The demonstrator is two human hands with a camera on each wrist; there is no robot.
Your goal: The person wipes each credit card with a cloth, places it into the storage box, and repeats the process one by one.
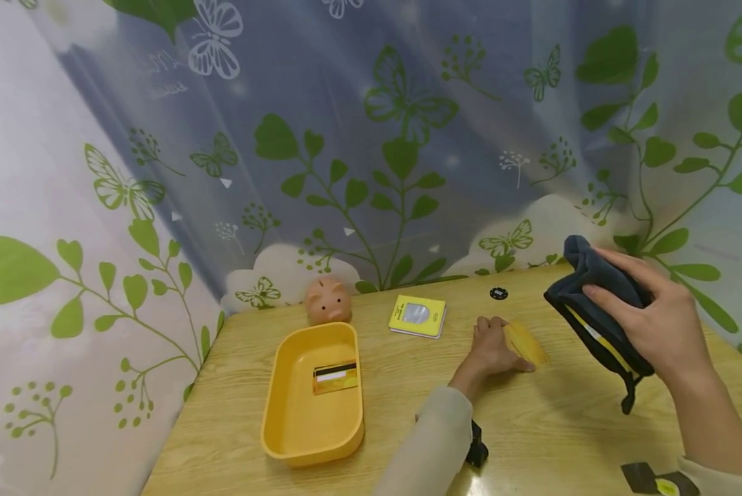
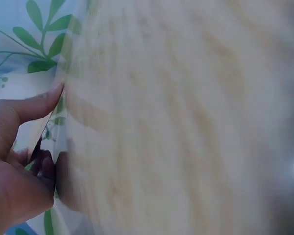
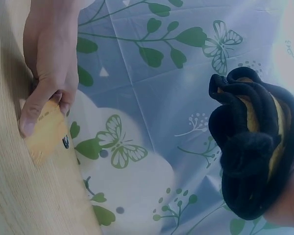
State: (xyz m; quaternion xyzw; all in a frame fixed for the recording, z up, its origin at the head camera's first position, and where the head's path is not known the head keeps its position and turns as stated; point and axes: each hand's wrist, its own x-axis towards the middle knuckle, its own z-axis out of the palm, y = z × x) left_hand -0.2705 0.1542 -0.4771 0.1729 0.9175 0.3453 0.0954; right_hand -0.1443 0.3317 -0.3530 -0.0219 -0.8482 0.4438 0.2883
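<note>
My left hand (image 1: 491,351) pinches a yellow card (image 1: 526,343) between thumb and fingers, low over the table's right half. In the right wrist view, the thumb lies along one edge of that card (image 3: 48,131). The left wrist view catches the card only edge-on. Held up to the right, a dark blue zippered pouch (image 1: 600,310) is gripped by my right hand (image 1: 665,320), thumb on the near side. Its unzipped mouth tilts down toward the left, showing a yellow strip inside. The pouch's folded dark fabric (image 3: 250,152) appears from below in the right wrist view.
A yellow tray (image 1: 270,393) on the left holds a bank card (image 1: 335,379) with a black stripe. Behind it stands a pink piggy bank (image 1: 328,301). A yellow booklet (image 1: 417,315) and a black poker chip (image 1: 498,293) lie farther back, near the patterned curtain (image 1: 339,145).
</note>
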